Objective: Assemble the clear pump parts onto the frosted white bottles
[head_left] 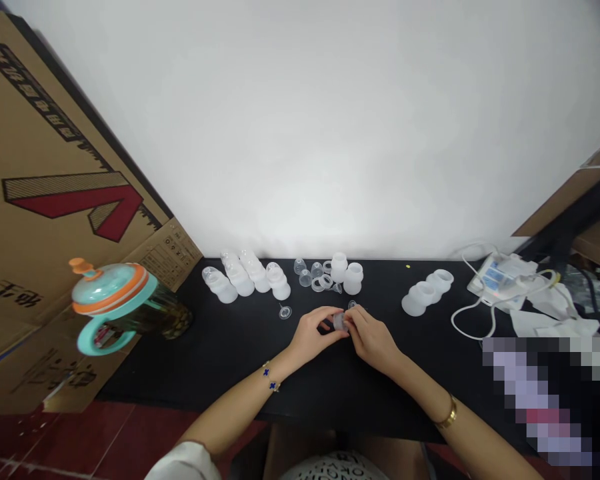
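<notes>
Over the middle of the black table, my left hand (319, 333) and my right hand (373, 339) meet around a small translucent piece (339, 322). The left fingers and thumb pinch it from the left, and the right fingertips press on its right side. Just behind the hands stand two white open bottles (353, 279), with clear nipples (306, 277) and clear rings (319, 284) lying to their left. A clear disc-shaped part (285, 311) rests left of my left hand. Another clear part (353, 305) is partly hidden behind my right hand.
Capped white bottles (245, 283) stand at back left. White open bottles (415, 299) are at right, near a white cabled device (500, 280). A large teal-lidded jug (130, 307) and cardboard box (55, 167) flank the black table's (220, 373) left side.
</notes>
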Motion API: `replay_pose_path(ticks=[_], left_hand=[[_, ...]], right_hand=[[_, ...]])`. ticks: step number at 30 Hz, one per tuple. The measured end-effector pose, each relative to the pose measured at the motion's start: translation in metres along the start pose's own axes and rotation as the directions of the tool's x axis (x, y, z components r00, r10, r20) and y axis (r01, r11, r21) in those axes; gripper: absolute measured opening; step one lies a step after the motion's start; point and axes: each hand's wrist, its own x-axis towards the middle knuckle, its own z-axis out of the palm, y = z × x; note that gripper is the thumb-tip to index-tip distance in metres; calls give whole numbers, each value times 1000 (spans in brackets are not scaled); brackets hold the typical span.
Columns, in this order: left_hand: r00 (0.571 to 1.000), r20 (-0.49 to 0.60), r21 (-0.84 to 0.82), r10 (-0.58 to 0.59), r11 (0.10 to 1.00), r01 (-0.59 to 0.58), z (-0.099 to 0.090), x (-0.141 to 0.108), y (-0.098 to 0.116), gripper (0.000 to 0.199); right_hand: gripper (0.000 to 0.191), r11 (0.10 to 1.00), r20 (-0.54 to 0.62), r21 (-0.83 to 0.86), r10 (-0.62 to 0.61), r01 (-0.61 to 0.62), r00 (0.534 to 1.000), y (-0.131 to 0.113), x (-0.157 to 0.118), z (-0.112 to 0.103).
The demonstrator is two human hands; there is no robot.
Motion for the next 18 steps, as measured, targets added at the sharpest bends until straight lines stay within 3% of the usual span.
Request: replay_pose_path(ticks=[18], left_hand=[[999,21,-71,-28,997,30,-4,5,1,43]], right_hand=[[18,996,-37,-65,-68,66,997,-2,1,-5]])
